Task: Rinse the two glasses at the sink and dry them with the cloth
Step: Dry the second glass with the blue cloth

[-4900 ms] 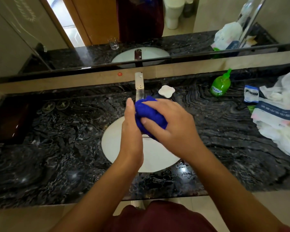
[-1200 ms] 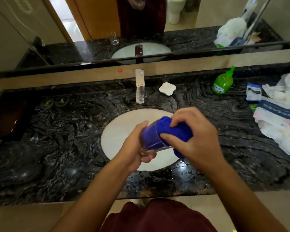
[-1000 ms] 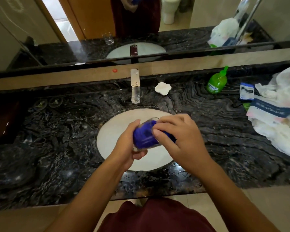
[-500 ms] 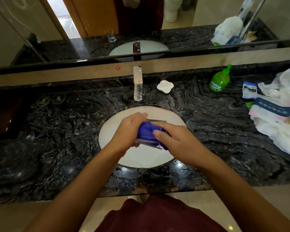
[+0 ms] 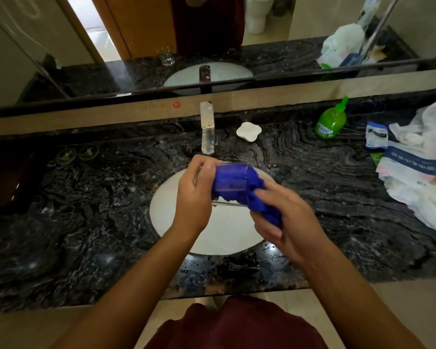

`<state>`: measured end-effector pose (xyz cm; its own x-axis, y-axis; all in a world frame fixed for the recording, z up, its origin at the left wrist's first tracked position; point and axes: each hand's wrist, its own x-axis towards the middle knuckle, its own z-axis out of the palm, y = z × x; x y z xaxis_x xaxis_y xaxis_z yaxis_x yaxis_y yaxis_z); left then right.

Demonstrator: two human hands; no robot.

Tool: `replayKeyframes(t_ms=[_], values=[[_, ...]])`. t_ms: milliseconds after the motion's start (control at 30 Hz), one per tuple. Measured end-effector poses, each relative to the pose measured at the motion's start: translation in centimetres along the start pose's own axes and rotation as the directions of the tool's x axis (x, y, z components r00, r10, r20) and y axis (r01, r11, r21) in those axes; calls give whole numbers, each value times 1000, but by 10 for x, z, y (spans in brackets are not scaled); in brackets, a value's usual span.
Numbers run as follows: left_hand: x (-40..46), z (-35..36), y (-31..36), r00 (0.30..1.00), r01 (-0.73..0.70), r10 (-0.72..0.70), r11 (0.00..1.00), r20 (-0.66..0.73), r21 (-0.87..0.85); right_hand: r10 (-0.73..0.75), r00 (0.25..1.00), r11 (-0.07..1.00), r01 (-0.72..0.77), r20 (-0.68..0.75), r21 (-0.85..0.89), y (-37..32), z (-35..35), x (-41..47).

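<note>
Left hand [image 5: 193, 195]: raised over the basin, fingers curled round the base end of the glass [image 5: 230, 181], which lies on its side.
Right hand [image 5: 285, 222]: just beside it, fingers bunched on the cloth [image 5: 252, 195]; fingertips seem tucked into the folds.
Forearms: both bare, converging from the lower edge.

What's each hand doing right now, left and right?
Left hand: closed around the glass, held sideways over the sink.
Right hand: closed on the blue cloth, which is stuffed into the glass.
</note>
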<state>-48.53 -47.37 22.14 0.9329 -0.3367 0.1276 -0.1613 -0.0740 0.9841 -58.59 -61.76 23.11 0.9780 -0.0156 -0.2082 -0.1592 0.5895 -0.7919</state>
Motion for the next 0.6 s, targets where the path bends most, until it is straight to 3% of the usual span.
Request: replayKeyframes(t_ms=[100, 167, 233, 333, 400, 467, 533, 600], values=[[7, -8, 7, 997, 60, -61, 998, 38, 30, -31, 999, 954, 32, 7, -298, -10, 4, -4], [11, -15, 13, 982, 119, -130, 989, 139, 86, -83, 993, 882, 110, 80, -458, -14, 1, -3], [15, -21, 17, 912, 274, -306, 950, 272, 151, -133, 980, 715, 198, 148, -670, -15, -4, -2], [16, -26, 13, 786, 471, -501, 865, 362, 172, -183, 935, 331, 351, 305, -876, -16, -7, 0], [11, -27, 5, 718, 577, -575, 807, 392, 127, -187, 858, 10, 489, 479, -872, -18, -6, 2], [6, -29, 0, 632, 679, -625, 732, 459, 62, -168, 799, -212, 543, 577, -813, -22, -6, 5], [3, -32, -3, 564, 746, -645, 666, 515, 17, -206, 742, -293, 575, 638, -764, -26, -10, 7], [3, -34, -2, 546, 778, -640, 627, 541, -42, -272, 685, -304, 605, 676, -736, -27, -11, 10]])
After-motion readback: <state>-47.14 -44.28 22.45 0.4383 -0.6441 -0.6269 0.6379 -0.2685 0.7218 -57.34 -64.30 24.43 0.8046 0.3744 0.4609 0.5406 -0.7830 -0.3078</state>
